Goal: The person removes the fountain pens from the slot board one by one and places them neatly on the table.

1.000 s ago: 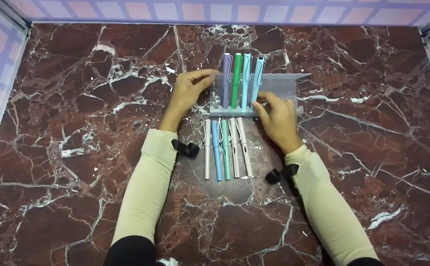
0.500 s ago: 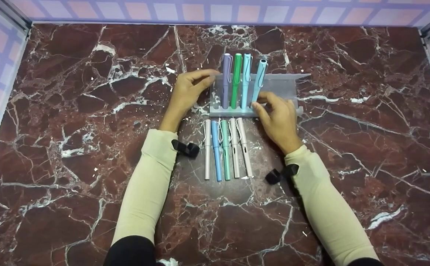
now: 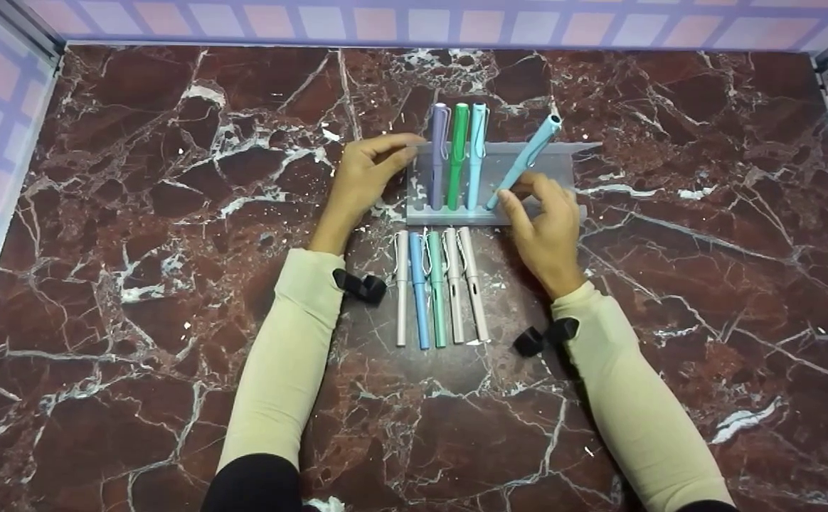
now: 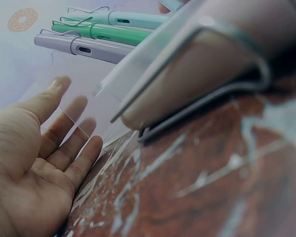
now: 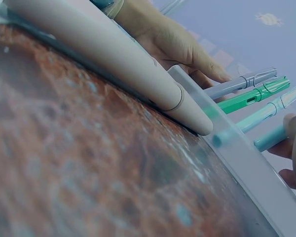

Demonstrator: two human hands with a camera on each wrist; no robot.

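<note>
A clear plastic pen stand (image 3: 562,162) with a notched front strip stands on the table. A purple pen (image 3: 438,160), a green pen (image 3: 457,158) and a light blue pen (image 3: 475,158) are upright in its left part. My left hand (image 3: 368,174) holds the stand's left edge; in the left wrist view, the left hand (image 4: 44,163) has fingers behind the clear panel. My right hand (image 3: 545,224) pinches a second light blue pen (image 3: 531,153) low on its barrel. That pen leans to the right, its lower end at the front strip.
In front of the stand lies a row of capped pens: a pale grey pen (image 3: 402,291), a blue pen (image 3: 419,291), a teal-green pen (image 3: 436,291) and two more pale ones (image 3: 454,288). A patterned wall (image 3: 400,21) borders the marbled table (image 3: 172,320) at the back.
The second light blue pen has tipped from nearly upright to a strong rightward lean. My right hand has shifted slightly right with it; the left hand keeps its place at the stand.
</note>
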